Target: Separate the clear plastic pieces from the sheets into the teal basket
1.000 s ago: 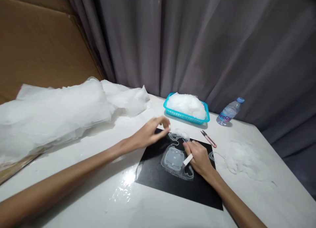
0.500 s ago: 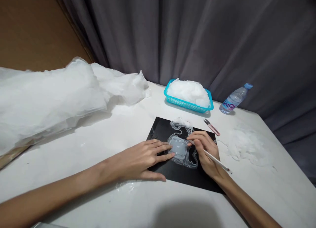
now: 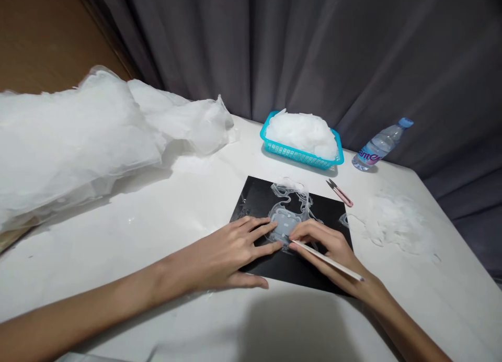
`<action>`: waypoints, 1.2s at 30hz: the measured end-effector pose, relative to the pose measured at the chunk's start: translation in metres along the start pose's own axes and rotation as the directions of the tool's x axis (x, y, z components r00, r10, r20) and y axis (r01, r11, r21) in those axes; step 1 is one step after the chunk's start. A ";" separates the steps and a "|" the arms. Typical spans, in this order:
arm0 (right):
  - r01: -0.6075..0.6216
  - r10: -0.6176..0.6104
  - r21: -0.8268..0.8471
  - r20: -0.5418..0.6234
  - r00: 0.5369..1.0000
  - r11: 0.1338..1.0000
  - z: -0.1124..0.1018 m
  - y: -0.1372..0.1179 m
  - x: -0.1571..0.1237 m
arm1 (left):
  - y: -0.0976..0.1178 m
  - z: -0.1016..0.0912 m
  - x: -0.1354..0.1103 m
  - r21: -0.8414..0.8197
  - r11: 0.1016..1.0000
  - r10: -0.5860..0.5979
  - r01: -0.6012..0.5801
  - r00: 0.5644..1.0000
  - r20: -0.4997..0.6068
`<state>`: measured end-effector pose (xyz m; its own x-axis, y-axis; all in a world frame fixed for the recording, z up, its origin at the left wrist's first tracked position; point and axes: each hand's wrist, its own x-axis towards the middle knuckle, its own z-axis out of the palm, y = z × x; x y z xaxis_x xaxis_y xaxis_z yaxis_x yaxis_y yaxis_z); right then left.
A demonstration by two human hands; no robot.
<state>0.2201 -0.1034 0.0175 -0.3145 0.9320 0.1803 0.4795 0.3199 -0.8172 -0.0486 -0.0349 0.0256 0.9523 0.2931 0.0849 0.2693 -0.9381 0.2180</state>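
My left hand [image 3: 239, 252] rests with fingers apart on the black board [image 3: 254, 194]. Its fingertips touch the left side of a translucent, pale grey sheet piece [image 3: 284, 223] with light outlines and small whitish spots. My right hand [image 3: 329, 247] pinches a thin white stick [image 3: 329, 259], pen-like in shape. The stick's front end meets the lower right part of the sheet piece, close to my left fingertips. Curly, clear-edged strips [image 3: 290, 187] lie above the sheet piece on the board. Part of the sheet's lower right is hidden behind my right hand.
A turquoise basket [image 3: 298, 154] of white fluffy filling stands at the back. Right of it are a water bottle [image 3: 378, 145] and pink-handled thread snips [image 3: 339, 192]. Wispy white fibre [image 3: 398, 221] lies at the right. A large bag of white stuffing [image 3: 78, 137] occupies the left.
My right hand has moved down and left along the sheet piece, taking the white stick from its upper right to its lower right. My left hand stays spread. The view has shifted slightly.
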 end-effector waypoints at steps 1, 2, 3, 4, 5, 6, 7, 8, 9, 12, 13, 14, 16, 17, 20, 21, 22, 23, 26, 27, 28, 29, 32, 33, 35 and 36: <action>0.028 -0.028 -0.024 -0.003 1.000 0.999 0.001 0.001 -0.002 | 0.000 0.001 0.000 0.001 1.000 -0.002 0.002 1.000 -0.004; 0.061 -0.061 -0.054 0.004 0.998 0.997 0.002 0.001 -0.004 | 0.001 0.003 0.000 -0.004 1.000 -0.006 0.006 1.000 -0.015; 0.092 -0.092 -0.086 0.013 0.996 0.992 0.003 0.001 -0.005 | 0.001 0.004 -0.001 -0.012 1.000 -0.012 0.012 1.000 -0.028; 0.124 -0.122 -0.114 0.024 0.992 0.986 0.003 0.001 -0.006 | 0.002 0.006 -0.001 -0.021 1.000 -0.020 0.019 0.999 -0.041; 0.155 -0.151 -0.135 0.035 0.988 0.979 0.004 0.000 -0.006 | 0.002 0.008 -0.002 -0.026 0.999 -0.028 0.027 0.998 -0.047; 0.182 -0.177 -0.150 0.043 0.983 0.972 0.005 0.000 -0.006 | 0.003 0.009 -0.002 -0.028 0.999 -0.035 0.033 0.998 -0.047; 0.198 -0.194 -0.161 0.044 0.980 0.967 0.006 0.000 -0.006 | 0.004 0.010 -0.003 -0.029 0.999 -0.041 0.039 0.998 -0.042; 0.210 -0.206 -0.173 0.041 0.978 0.962 0.007 0.000 -0.006 | 0.004 0.011 -0.003 -0.031 0.999 -0.045 0.044 0.998 -0.037; 0.224 -0.221 -0.187 0.037 0.975 0.957 0.008 0.000 -0.006 | 0.005 0.011 -0.004 -0.035 0.998 -0.048 0.046 0.998 -0.036; 0.255 -0.257 -0.230 0.021 0.966 0.939 0.011 0.002 -0.006 | 0.006 0.012 -0.004 -0.054 0.997 -0.051 0.049 0.998 -0.035; 0.261 -0.265 -0.243 0.016 0.964 0.934 0.012 0.003 -0.006 | 0.007 0.012 -0.004 -0.057 0.997 -0.052 0.050 0.998 -0.030; 0.265 -0.272 -0.253 0.009 0.962 0.930 0.013 0.003 -0.006 | 0.007 0.011 -0.003 -0.058 0.997 -0.053 0.052 0.998 -0.021; 0.268 -0.278 -0.266 0.001 0.961 0.926 0.015 0.003 -0.007 | 0.008 0.010 -0.003 -0.051 0.997 -0.053 0.053 0.999 -0.001; 0.268 -0.278 -0.272 0.001 0.960 0.924 0.015 0.003 -0.007 | 0.008 0.009 -0.002 -0.045 0.998 -0.049 0.050 0.999 0.006; 0.270 -0.282 -0.312 0.004 0.959 0.911 0.016 0.000 -0.007 | 0.008 0.008 -0.001 -0.030 0.999 -0.041 0.042 0.999 0.024; 0.276 -0.291 -0.335 0.005 0.957 0.901 0.017 0.000 -0.006 | 0.009 0.008 -0.001 -0.028 0.999 -0.041 0.042 0.999 0.029; 0.288 -0.308 -0.361 0.003 0.951 0.887 0.018 0.000 -0.006 | 0.009 0.007 -0.001 -0.026 0.999 -0.043 0.044 0.998 0.034; 0.304 -0.330 -0.391 0.000 0.944 0.869 0.019 0.000 -0.005 | 0.009 0.007 0.000 -0.027 0.999 -0.046 0.047 0.998 0.035; 0.336 -0.386 -0.480 -0.005 0.922 0.810 0.022 0.001 -0.003 | 0.010 0.008 0.000 -0.027 0.999 -0.044 0.044 0.999 0.022; 0.341 -0.397 -0.500 -0.006 0.918 0.796 0.024 0.002 -0.003 | 0.010 0.009 0.000 -0.024 0.999 -0.039 0.039 0.999 0.011; 0.343 -0.403 -0.515 -0.006 0.915 0.786 0.025 0.003 -0.003 | 0.011 0.010 0.000 -0.015 0.999 -0.033 0.033 0.999 0.000; 0.344 -0.407 -0.526 -0.005 0.913 0.778 0.025 0.003 -0.003 | 0.011 0.011 0.000 -0.002 1.000 -0.026 0.026 1.000 -0.009; 0.329 -0.376 -0.541 0.024 0.926 0.774 0.020 0.001 -0.005 | 0.011 0.013 0.000 0.045 0.998 -0.035 0.037 0.999 -0.035; 0.311 -0.336 -0.528 0.052 0.941 0.790 0.017 -0.001 -0.007 | 0.011 0.013 0.000 0.054 0.997 -0.044 0.046 0.998 -0.038; 0.243 -0.216 -0.472 0.113 0.970 0.847 0.009 -0.004 -0.010 | 0.011 0.013 0.000 0.062 0.996 -0.057 0.059 0.998 -0.041; 0.199 -0.157 -0.435 0.129 0.979 0.878 0.006 -0.005 -0.012 | 0.011 0.013 0.000 0.063 0.996 -0.061 0.063 0.997 -0.041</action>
<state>0.2163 -0.1173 0.0164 -0.4893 0.8401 0.2342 0.7152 0.5402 -0.4434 -0.0433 -0.0479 0.0155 0.9276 0.3566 0.1109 0.3372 -0.9275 0.1614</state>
